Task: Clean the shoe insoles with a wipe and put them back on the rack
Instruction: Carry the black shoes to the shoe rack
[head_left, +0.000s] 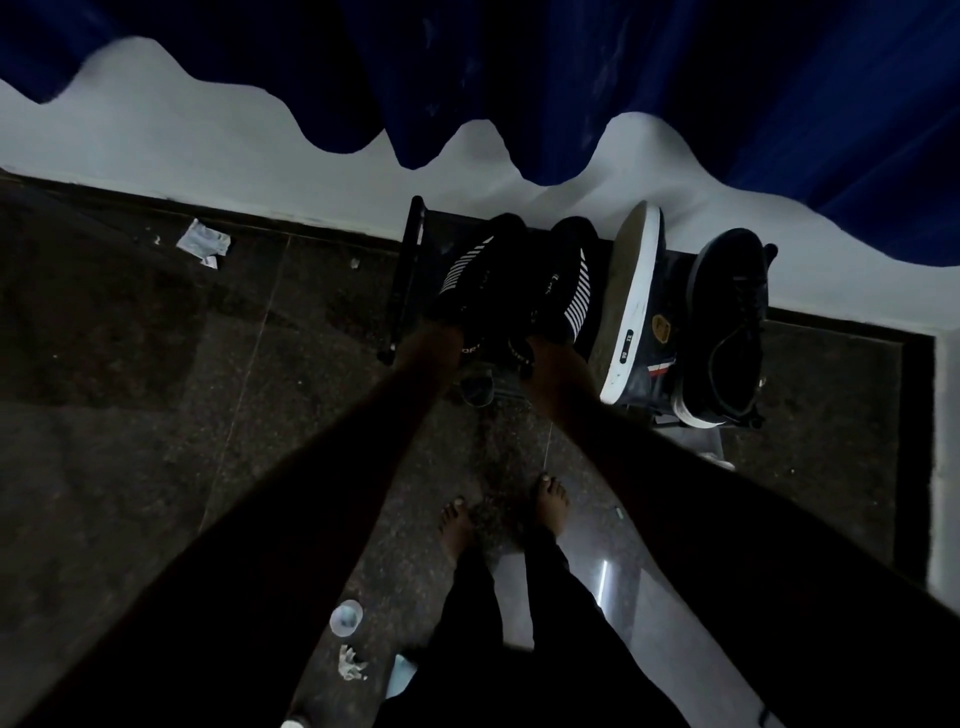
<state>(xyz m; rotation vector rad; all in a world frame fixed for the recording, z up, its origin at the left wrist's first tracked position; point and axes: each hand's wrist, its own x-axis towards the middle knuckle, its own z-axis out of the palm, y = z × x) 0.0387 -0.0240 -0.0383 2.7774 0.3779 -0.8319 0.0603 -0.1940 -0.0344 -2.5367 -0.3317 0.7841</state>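
Black metal rack (408, 260), upper centre, against wall. On it, left to right: striped shoes (465, 275); tipped sneaker (631, 312), sole facing left; upright sneaker (727, 322).
Dark speckled floor (130, 441): paper scrap (203, 244) upper left; clear cup (345, 617), crumpled wipe (352, 662) lower centre; bare feet (550, 501) centre.

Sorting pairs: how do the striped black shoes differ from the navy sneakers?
The left hand and right hand grip the striped black shoes; the navy sneakers are untouched. Striped black shoes bear white stripes; navy sneakers have white soles. Both pairs sit on the rack.
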